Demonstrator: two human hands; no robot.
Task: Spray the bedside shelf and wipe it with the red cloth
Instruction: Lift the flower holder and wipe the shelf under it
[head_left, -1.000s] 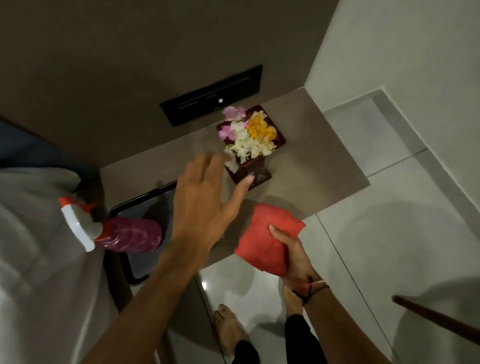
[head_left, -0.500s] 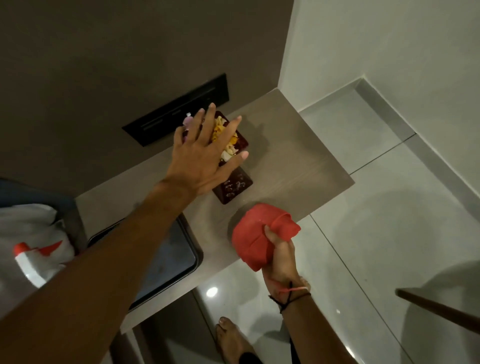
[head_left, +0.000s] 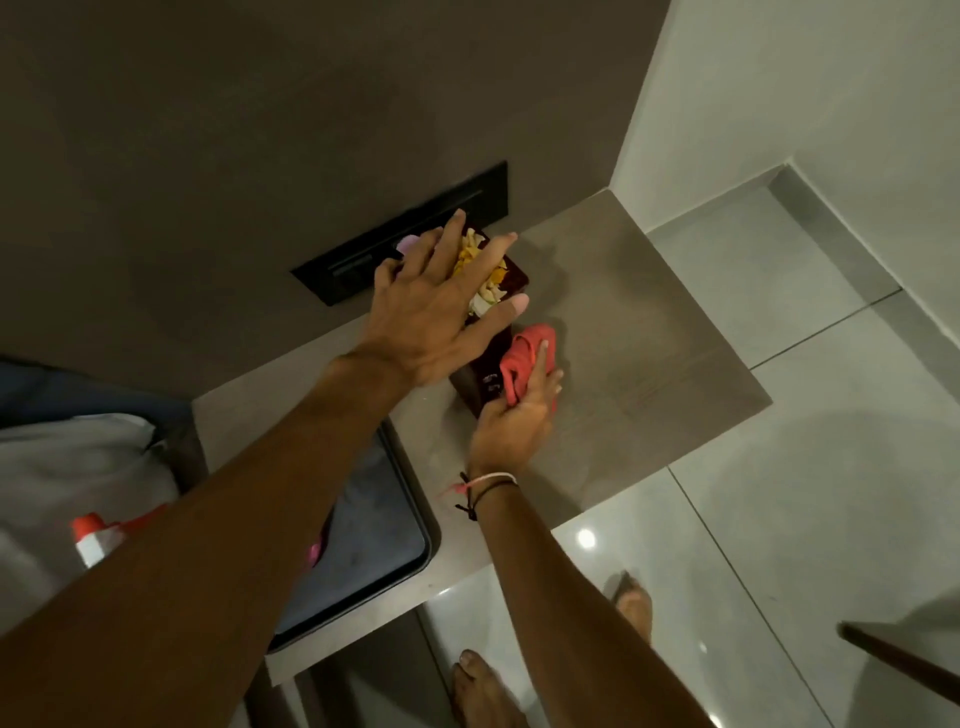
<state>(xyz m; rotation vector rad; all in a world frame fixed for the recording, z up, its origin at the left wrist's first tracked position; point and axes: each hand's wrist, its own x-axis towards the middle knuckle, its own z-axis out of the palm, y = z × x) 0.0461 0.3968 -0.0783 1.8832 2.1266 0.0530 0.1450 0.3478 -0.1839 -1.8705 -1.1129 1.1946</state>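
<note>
Bedside shelf (head_left: 649, 332): right half bare, open to a hand from the front and right edges. Middle blocked by the dark flower tray (head_left: 514, 275), covered by the spread left hand (head_left: 436, 306); right hand (head_left: 511, 415) with red cloth (head_left: 524, 358) pressed just beside it. Left end taken up by a black tray (head_left: 410, 499). Wall closes the back.

Your bedside shelf (head_left: 649, 332) carries a dark flower box (head_left: 511, 275) under your left hand (head_left: 436, 317), the red cloth (head_left: 527, 358) beneath your right hand (head_left: 514, 415), and a black tray (head_left: 410, 499) nearer your left forearm.
</note>
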